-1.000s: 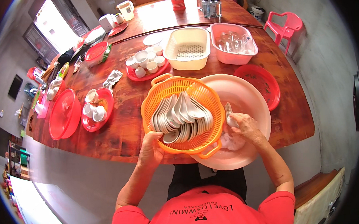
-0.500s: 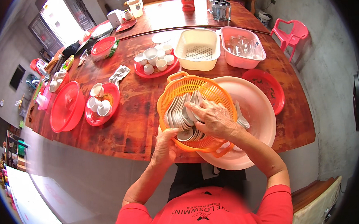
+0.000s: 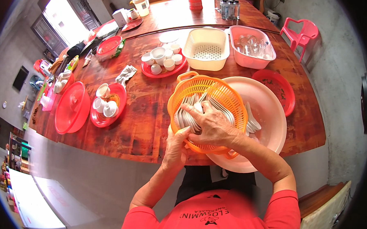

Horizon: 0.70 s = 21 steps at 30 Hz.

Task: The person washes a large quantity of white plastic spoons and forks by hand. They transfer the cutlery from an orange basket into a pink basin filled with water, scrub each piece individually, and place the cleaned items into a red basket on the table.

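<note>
The left hand (image 3: 176, 149) gripped the basket (image 3: 227, 95) by its rim. On the spoons (image 3: 185, 119) inside, the right hand (image 3: 216, 124) had fingers spread; if they pinched any, I could not tell. Uneven pressing could tip the basket, spilling spoons.

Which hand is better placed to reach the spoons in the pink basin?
Probably the right hand: it is nearer those spoons, while the left hand holds the orange basket by its rim.

Wall (image 3: 341, 87): mottled grey, right
Floor (image 3: 124, 174): pale grey, near
Doorway (image 3: 66, 23): far left, bright with daylight
Desk (image 3: 145, 128): glossy red-brown wood
Chair (image 3: 299, 35): pink, far right, beside the wall
</note>
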Each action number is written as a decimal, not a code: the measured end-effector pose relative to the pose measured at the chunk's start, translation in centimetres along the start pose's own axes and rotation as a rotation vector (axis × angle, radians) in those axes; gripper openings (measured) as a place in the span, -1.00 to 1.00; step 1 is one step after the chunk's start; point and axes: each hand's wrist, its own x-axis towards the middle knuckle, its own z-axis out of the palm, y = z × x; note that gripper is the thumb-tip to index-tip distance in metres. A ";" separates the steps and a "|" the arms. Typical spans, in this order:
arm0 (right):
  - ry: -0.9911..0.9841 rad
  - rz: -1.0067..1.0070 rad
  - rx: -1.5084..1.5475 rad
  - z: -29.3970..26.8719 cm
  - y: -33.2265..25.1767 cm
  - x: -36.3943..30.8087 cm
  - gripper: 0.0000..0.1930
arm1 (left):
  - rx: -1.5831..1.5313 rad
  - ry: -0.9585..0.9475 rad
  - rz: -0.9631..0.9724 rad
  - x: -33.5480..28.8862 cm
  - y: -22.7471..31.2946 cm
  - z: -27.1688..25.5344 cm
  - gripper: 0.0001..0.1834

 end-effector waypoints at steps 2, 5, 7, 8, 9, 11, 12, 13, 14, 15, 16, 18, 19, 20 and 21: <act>0.030 -0.017 -0.120 0.8 -0.3 0.1 -0.29 | 0.017 0.009 0.007 0.2 -0.3 0.1 -0.34; 0.044 -0.002 -0.173 0.9 -0.6 0.2 -0.30 | 0.104 0.020 0.045 0.5 -0.9 0.2 -0.25; 0.060 -0.040 -0.199 0.9 -0.6 0.2 -0.34 | 0.101 0.008 0.036 0.4 -0.9 0.0 -0.25; 0.079 -0.086 -0.222 1.3 -0.2 0.3 -0.37 | 0.100 0.001 0.030 0.4 -0.9 0.0 -0.26; 0.097 -0.132 -0.245 1.6 0.1 0.4 -0.41 | 0.084 0.007 0.031 0.5 -1.0 -0.1 -0.26; 0.133 -0.192 -0.313 1.9 0.4 0.6 -0.52 | 0.051 0.019 0.034 0.7 -1.1 -0.1 -0.27; 0.114 -0.184 -0.314 1.8 0.3 0.5 -0.51 | 0.052 0.013 0.022 0.6 -0.9 0.0 -0.27; 0.095 -0.176 -0.314 1.5 0.2 0.4 -0.51 | 0.053 0.007 0.010 0.4 -0.7 0.3 -0.28; 0.076 -0.172 -0.314 1.4 0.1 0.4 -0.50 | 0.055 0.003 0.001 0.3 -0.4 0.5 -0.28; 0.130 -0.214 -0.338 1.8 0.4 0.4 -0.52 | 0.059 0.000 0.004 0.3 -0.3 0.5 -0.28; 0.183 -0.256 -0.362 2.6 1.0 0.4 -0.54 | 0.064 -0.003 0.007 0.4 -0.2 0.5 -0.28; 0.218 -0.289 -0.390 2.6 1.2 0.2 -0.56 | 0.067 -0.010 -0.018 0.6 0.1 0.5 -0.28; 0.197 -0.280 -0.392 2.4 1.2 0.0 -0.56 | 0.065 -0.012 -0.048 0.6 0.3 0.4 -0.28; 0.171 -0.272 -0.391 2.1 1.1 -0.2 -0.55 | 0.061 -0.009 -0.079 0.5 0.4 0.2 -0.28; 0.140 -0.267 -0.395 1.7 0.9 -0.3 -0.54 | 0.073 -0.004 -0.080 0.5 0.4 0.2 -0.29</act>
